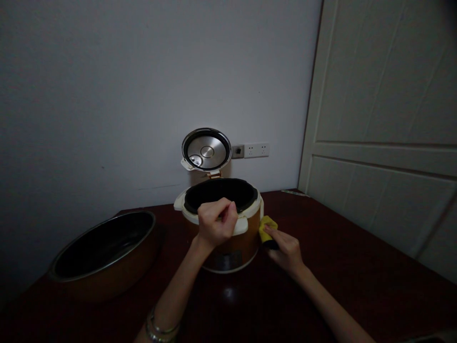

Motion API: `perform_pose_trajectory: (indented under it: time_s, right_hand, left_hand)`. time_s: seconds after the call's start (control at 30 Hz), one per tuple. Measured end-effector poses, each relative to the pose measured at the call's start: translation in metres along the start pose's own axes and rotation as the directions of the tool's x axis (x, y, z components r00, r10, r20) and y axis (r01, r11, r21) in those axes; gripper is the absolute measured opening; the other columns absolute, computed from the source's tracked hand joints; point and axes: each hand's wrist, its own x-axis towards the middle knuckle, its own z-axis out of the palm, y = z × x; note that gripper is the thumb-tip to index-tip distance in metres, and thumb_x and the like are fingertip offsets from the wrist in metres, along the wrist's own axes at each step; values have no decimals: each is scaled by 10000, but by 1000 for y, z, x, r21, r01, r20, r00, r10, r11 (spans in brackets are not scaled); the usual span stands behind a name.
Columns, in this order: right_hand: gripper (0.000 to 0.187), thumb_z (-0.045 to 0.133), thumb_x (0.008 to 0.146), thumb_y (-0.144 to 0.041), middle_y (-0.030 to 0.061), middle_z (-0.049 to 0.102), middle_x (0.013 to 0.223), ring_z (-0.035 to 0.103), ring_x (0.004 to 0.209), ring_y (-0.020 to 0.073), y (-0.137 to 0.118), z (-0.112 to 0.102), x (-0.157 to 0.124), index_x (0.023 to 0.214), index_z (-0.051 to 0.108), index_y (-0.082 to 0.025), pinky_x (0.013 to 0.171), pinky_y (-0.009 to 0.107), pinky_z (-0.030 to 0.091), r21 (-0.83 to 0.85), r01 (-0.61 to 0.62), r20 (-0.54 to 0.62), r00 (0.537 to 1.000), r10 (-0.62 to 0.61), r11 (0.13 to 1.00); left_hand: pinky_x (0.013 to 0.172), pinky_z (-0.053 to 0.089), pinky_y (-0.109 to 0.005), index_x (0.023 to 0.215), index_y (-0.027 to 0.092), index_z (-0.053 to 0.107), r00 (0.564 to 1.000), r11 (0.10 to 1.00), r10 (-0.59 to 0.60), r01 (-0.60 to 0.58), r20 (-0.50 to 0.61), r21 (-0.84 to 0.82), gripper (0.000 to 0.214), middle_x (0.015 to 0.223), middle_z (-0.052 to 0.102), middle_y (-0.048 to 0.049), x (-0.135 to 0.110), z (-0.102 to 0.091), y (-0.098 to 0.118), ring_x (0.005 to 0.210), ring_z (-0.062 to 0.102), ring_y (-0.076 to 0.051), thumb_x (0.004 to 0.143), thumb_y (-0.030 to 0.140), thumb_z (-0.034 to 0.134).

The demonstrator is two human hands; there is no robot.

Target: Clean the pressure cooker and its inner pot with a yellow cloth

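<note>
Nearest, on the left forearm [182,286]: metallic bracelets [160,328], stacked close together at the lower edge of the view. Beneath everything: a dark reddish-brown surface [321,276], glossy, with a small pale reflection near the middle.

At the left of the surface: a wide pot [103,281], mouth up, brownish outside and dark within, metal-rimmed, well apart from both hands. Toward the centre: the right hand [285,247], grasping a yellow cloth [267,226] with a dark lower part, right at the side of a cooker [246,245]. Across from it, at the near rim of the cooker: the left hand [218,218], clenched into a fist; cannot tell of any grip on that rim.

Between and beyond the hands, upright on the surface: the cooker itself, with brownish body, white collar, dark hollow, a white handle [241,226] just beside the fist and a dark panel [228,260] low on the front. Behind, raised on its hinge: the lid [207,151], shiny metal underside facing forward.

Farthest: a pale wall [107,95], with a switch [238,151] and a socket plate [256,150] just right of the lid; at far right, a white panelled door [385,166].
</note>
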Motion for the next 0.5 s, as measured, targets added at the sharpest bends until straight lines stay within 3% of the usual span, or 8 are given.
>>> perform_pose_trajectory:
  time_s: [0.5]
  right_hand:
    - [349,522,723,-149,99,728,931,706,776,209,-9,-2,0,1051,637,-180,683,290,575,-19,-83,26,996,83,996]
  left_hand:
    - [428,318,-199,525,166,516,1000,1000,-5,5,2,-3,284,442,502,39,-2,2,-1,373,451,-59,808,162,505]
